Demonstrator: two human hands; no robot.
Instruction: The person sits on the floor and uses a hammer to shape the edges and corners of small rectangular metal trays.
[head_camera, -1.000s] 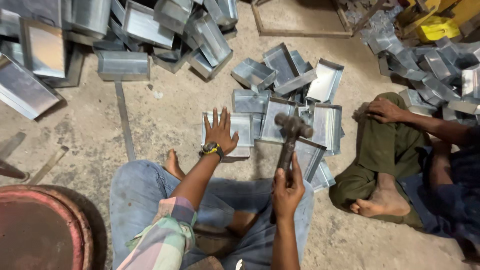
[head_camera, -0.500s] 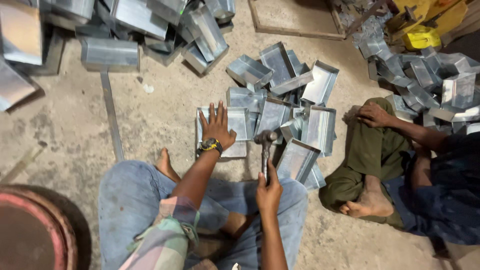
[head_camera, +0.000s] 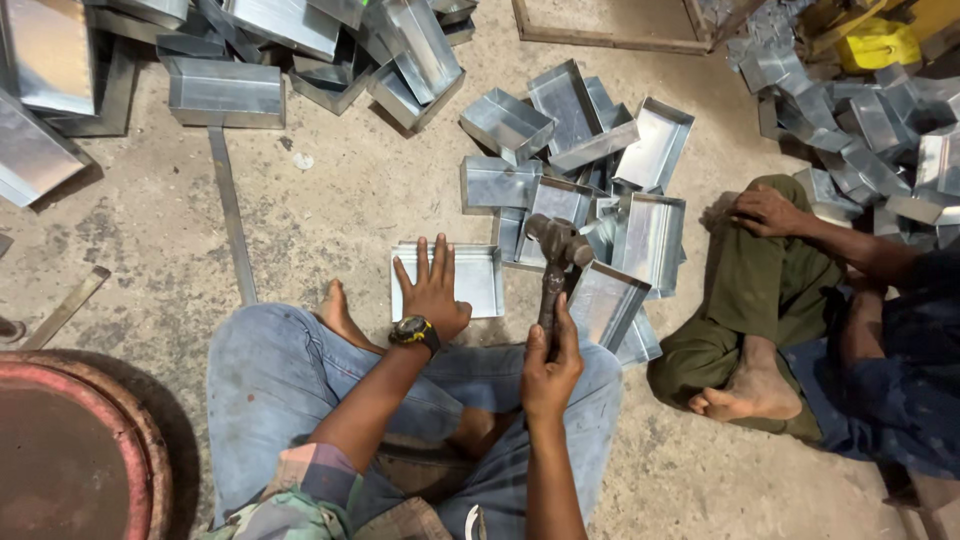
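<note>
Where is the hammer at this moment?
In the head view, the hammer is near the centre, upright in the right hand, its head beside the flat metal tray that the left hand presses down.

There is one view only, from a camera worn on the person's head. It looks steeply down and slightly forward over the person's own crossed legs to the concrete floor (head_camera: 330, 210). It sits close: the left hand (head_camera: 435, 290) and right hand (head_camera: 550, 365) fill the lower middle. The far edge of the frame reaches the piled metal trays (head_camera: 560, 120) ahead, and a second seated person (head_camera: 800, 320) is at the right edge.
</note>
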